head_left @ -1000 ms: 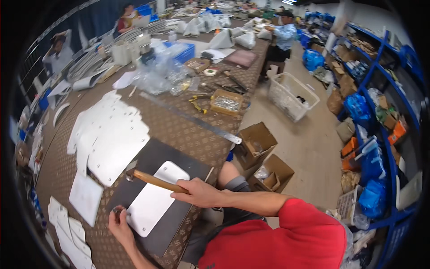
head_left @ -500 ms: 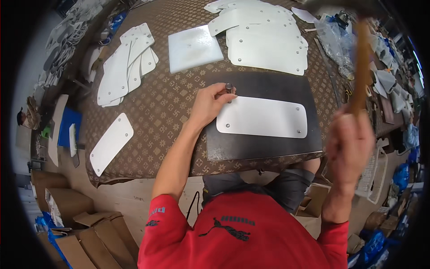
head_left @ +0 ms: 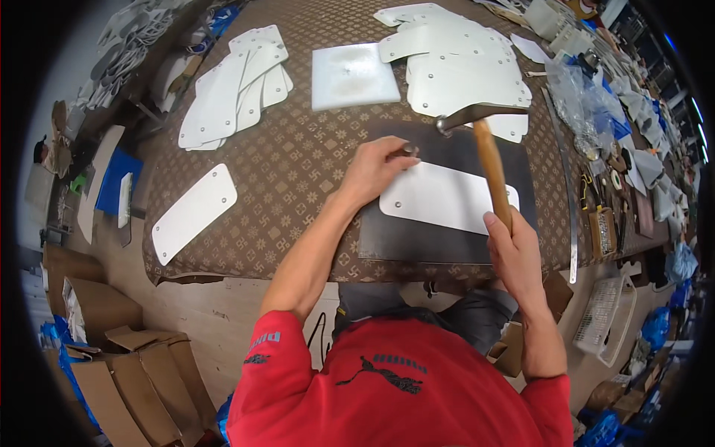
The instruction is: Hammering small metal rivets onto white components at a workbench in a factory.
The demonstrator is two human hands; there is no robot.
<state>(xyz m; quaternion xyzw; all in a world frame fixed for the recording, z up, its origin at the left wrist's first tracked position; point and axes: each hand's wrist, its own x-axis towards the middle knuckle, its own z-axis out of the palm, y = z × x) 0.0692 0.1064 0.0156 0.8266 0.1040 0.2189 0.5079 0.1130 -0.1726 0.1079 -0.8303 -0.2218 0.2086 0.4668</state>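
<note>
My left hand (head_left: 377, 170) pinches a short metal setting punch (head_left: 410, 150) at the upper left corner of a white rounded panel (head_left: 439, 200). The panel lies flat on a dark board (head_left: 439, 250) near the table's front edge. A metal snap shows at its lower left corner. My right hand (head_left: 515, 252) is wrapped round the wooden handle of a hammer (head_left: 490, 164). The hammer's metal head is above the board, to the right of the punch and apart from it. The handle crosses in front of the panel's right end.
A single white panel (head_left: 195, 214) lies at the left on the patterned tablecloth (head_left: 298, 182). Behind it rests a pile of panels (head_left: 216, 104); a larger pile (head_left: 465, 78) lies at the back. A whitish block (head_left: 356, 93) sits between them. At the right lies a metal ruler (head_left: 572, 223).
My right hand has brought the hammer down and left from its raised place at the upper right. My left hand still keeps the punch at the panel's corner. The whole view has shifted slightly.
</note>
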